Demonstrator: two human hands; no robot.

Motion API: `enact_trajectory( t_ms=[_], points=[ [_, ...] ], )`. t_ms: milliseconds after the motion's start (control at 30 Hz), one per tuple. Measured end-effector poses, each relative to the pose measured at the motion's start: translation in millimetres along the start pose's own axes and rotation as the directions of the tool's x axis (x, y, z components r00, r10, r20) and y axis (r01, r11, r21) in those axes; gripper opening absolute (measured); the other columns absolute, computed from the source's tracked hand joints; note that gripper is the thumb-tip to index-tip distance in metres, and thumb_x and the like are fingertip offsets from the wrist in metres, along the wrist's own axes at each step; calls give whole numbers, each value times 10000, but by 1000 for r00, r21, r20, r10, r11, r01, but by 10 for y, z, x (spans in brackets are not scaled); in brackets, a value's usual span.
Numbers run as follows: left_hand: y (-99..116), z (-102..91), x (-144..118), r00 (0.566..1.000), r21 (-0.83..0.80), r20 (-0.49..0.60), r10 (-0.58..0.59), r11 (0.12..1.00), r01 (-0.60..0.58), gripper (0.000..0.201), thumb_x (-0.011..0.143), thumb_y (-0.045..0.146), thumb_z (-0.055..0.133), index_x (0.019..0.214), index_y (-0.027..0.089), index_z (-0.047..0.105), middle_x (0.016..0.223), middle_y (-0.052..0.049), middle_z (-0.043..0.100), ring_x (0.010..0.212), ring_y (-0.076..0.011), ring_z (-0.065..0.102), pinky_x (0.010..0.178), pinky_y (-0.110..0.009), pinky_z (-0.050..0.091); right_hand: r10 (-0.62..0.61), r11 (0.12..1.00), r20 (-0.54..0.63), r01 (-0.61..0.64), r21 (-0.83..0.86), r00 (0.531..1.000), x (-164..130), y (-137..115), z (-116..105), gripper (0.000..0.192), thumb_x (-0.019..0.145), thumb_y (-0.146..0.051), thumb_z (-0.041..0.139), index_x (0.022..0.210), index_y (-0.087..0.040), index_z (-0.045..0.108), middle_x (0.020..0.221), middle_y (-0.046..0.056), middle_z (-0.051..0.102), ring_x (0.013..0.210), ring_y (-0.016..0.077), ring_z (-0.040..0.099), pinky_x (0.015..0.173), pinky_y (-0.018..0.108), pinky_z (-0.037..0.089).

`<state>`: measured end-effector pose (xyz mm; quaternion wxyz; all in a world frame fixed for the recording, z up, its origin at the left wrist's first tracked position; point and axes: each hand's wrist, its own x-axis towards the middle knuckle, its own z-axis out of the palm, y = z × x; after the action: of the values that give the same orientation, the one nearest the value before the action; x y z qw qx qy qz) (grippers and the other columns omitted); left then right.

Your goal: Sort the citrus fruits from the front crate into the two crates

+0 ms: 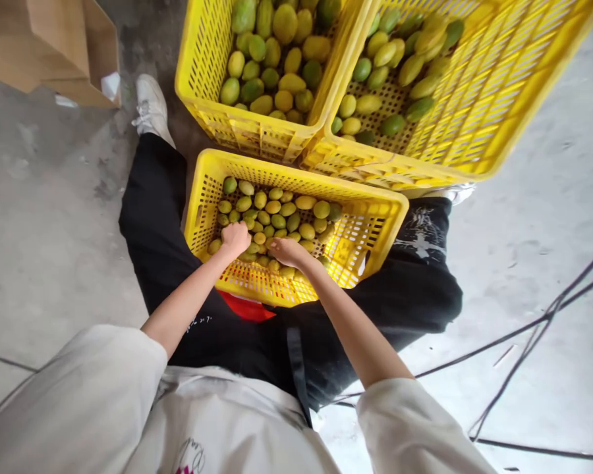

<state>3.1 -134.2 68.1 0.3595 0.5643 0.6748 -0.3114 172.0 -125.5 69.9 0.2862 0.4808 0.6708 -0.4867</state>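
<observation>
A small yellow plastic crate [360, 260] with perforated walls sits between my legs. Small oval green-yellow fruits [277, 221], possibly mangoes, cover most of its floor. Inside the crate on the left, my left hand [236, 238] is closed with its fingers curled down over the fruits. My right hand [287, 251] is close beside it, near the crate's middle, fingers also curled in among the fruits. What either hand grips is hidden under the fingers.
Ahead stand two larger yellow crates, the left crate [257, 125] and the right crate [504, 85], both holding bigger green-yellow fruits. A cardboard box [54, 46] lies at the upper left. Black cables [548, 316] cross the floor on the right.
</observation>
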Motion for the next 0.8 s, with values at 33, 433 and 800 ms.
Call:
enact_trajectory(
  t_ms=[33,433,800],
  points=[
    [-18,-59,100,1000,-5,-13,-20,1000,20,482,1150,212,447,1532,5,658,1472,-309,716,1418,-401,698,1139,-463,582,41,999,14,-41,23,999,114,134,101,381,1129,-179,472,1293,-113,809,1317,212,825,1184,307,800,860,295,549],
    [-157,-53,1439,1000,-250,-24,-18,968,11,513,1167,275,588,1631,87,475,1688,-259,540,1577,-327,528,1287,-398,406,284,933,43,-286,219,958,635,842,561,396,1135,-214,453,1197,-97,826,1287,248,819,1180,341,780,827,327,501],
    [-290,-691,1130,985,-65,169,37,998,-27,670,977,138,778,1598,90,531,1676,-253,490,1412,-384,679,1200,-387,503,-103,969,-248,154,195,963,1235,11,356,402,1154,-203,445,1406,-70,730,1428,223,743,1276,302,680,1031,342,481]
  ],
)
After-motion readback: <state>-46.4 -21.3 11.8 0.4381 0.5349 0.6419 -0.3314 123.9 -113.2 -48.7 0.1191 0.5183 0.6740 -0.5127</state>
